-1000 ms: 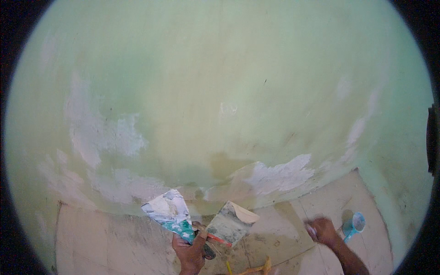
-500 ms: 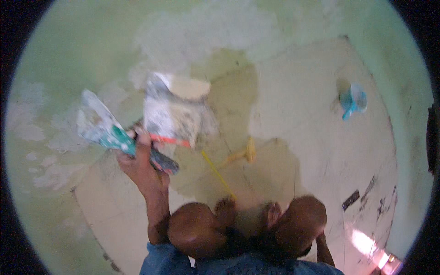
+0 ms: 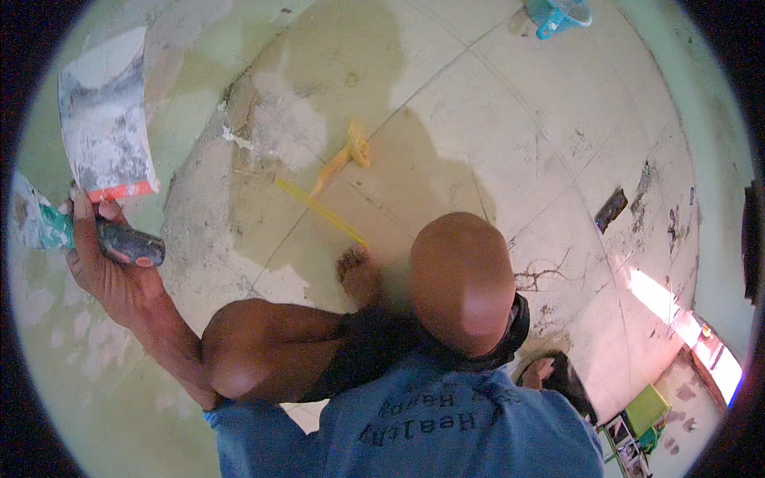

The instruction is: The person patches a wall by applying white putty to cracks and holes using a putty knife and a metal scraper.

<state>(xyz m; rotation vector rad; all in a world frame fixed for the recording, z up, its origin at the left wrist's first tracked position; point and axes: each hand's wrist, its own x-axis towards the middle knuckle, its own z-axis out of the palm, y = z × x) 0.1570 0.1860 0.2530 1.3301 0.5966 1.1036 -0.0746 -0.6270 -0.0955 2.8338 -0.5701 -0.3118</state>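
My left hand [image 3: 103,255] is closed on putty knives at the left: one with a teal-marked blade [image 3: 40,215] and dark handle, and a wide, putty-smeared blade [image 3: 103,111] with a red edge strip. Below them is my left forearm, alongside my bare knee [image 3: 239,358]. A small bit of skin [image 3: 540,368] beside my other knee may be my right hand; its fingers cannot be made out. A crumpled yellow-orange item [image 3: 351,151] and a thin yellow rod [image 3: 319,209] lie on the tiles by my foot.
A blue cup [image 3: 558,16] with a handle stands at the top right of the tiled floor. Green walls with white patches curve round it. A dark scrap [image 3: 611,209] lies at the right, above a bright opening [image 3: 717,358] and some green items [image 3: 644,410].
The view has swung down and rightward toward my legs. My left hand and the knives now sit farther left in view. My right hand, earlier raised near the cup, has dropped low.
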